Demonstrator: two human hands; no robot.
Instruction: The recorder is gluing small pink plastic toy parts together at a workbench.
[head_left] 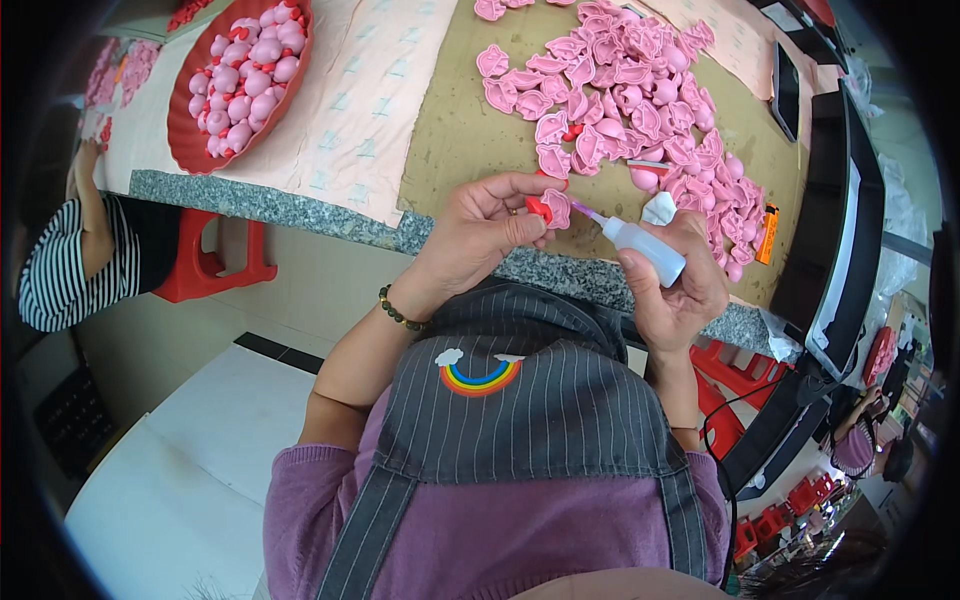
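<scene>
Along the desk's edge (330, 217), the left hand (483, 222) pinches a shell (558, 208); the right hand (685, 275) grips a bottle (646, 251) slanting up-left toward it.

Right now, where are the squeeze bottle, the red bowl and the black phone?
Squeeze bottle (648, 252): head view, on its translucent body.
Red bowl (182, 122): head view, on its left wall.
Black phone (786, 92): head view, on its dark face.

I observe the head view looking from head height on the wearer (560, 525), above and just back from the worktable (255, 207). It faces steeply down and forward over the worktable, at close range to the apron (530, 430) on the worktable's near side.
</scene>
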